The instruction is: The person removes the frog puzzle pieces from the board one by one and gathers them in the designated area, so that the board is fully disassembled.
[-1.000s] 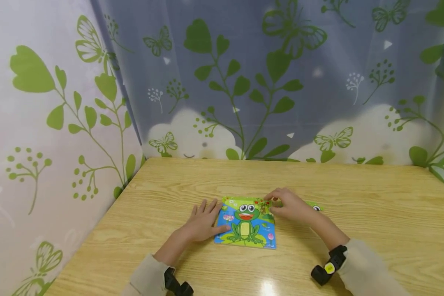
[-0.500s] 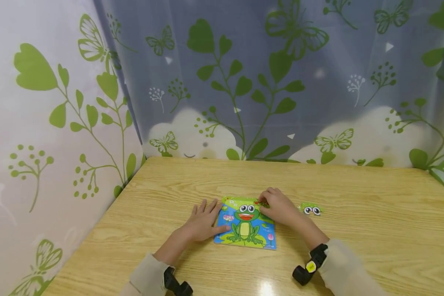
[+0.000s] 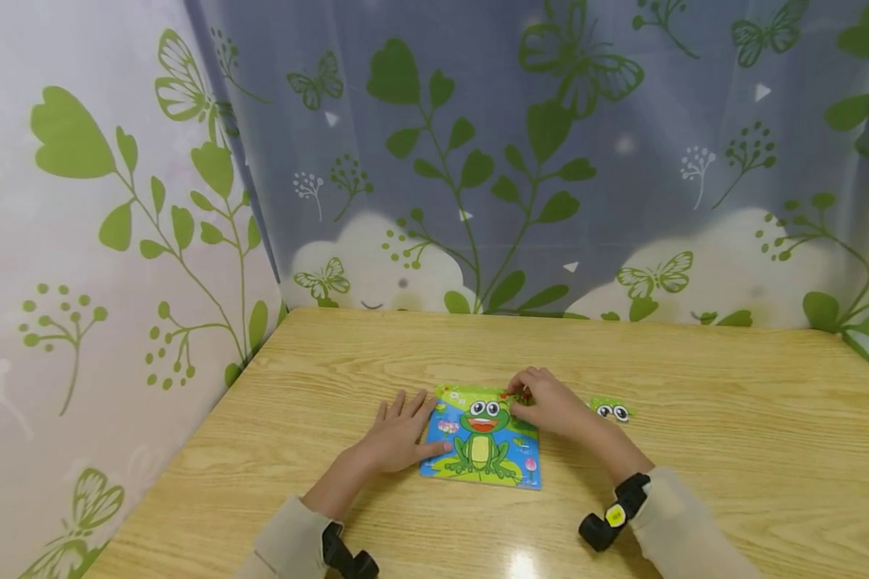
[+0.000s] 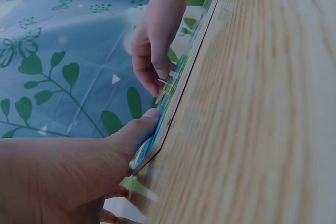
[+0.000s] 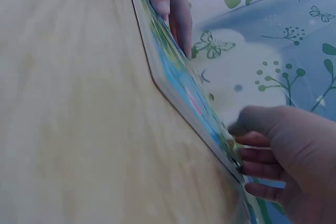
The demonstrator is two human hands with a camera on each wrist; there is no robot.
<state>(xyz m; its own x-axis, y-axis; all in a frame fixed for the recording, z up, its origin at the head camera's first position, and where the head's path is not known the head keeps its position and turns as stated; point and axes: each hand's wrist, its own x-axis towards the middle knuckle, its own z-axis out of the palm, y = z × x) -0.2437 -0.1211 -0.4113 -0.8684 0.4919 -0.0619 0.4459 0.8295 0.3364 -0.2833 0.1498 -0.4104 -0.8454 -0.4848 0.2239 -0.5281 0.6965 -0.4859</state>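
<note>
A frog jigsaw puzzle board (image 3: pixel 481 450) lies flat on the wooden table, its blue and green picture facing up. My left hand (image 3: pixel 398 434) rests at its left side with fingers spread, and the thumb (image 4: pixel 137 132) presses on the board's surface. Over the upper right corner, my right hand (image 3: pixel 550 404) pinches a small puzzle piece (image 4: pixel 167 83) between thumb and fingers. That piece is tilted against the board and mostly hidden by the fingers. Right of the right hand, a loose green piece with frog eyes (image 3: pixel 611 411) lies on the table.
The wooden table (image 3: pixel 731 394) extends around the board on all sides. A patterned curtain (image 3: pixel 434 161) with leaves and butterflies hangs behind its back edge, and another printed cloth (image 3: pixel 116 241) stands along the left.
My right hand has moved left over the board's upper right corner with the puzzle piece, uncovering the loose eye piece. In the last half second it barely shifts. The left hand stays put.
</note>
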